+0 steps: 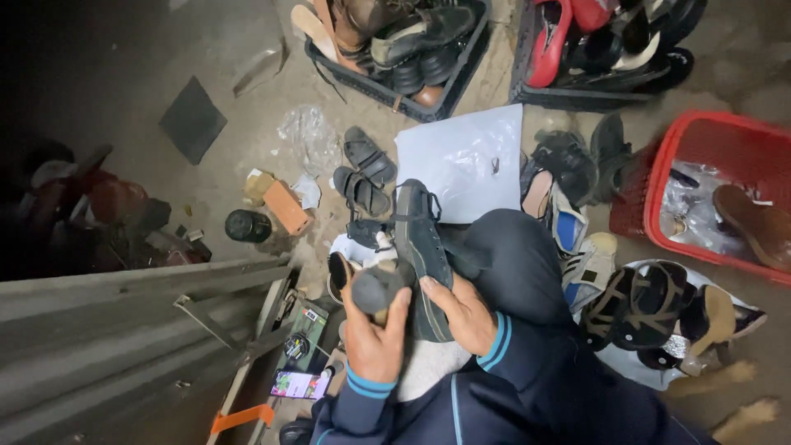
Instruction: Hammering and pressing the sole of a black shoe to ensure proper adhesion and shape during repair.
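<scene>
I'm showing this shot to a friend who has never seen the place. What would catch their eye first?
Probably the dark shoe at the centre, steadied by the right hand while the left hand holds a brush against it. Next, the red basket at the right and two black crates heaped with footwear along the top.

The light is dim and uneven. It falls mostly on the floor ahead of me and to my right, where the white sheet and the red basket show brightest. The upper left corner sinks into near black, and the things there are barely readable. My hands are lit softly, with no hard glare. The wide lens bends the edges, and the picture looks soft and grainy throughout.
</scene>
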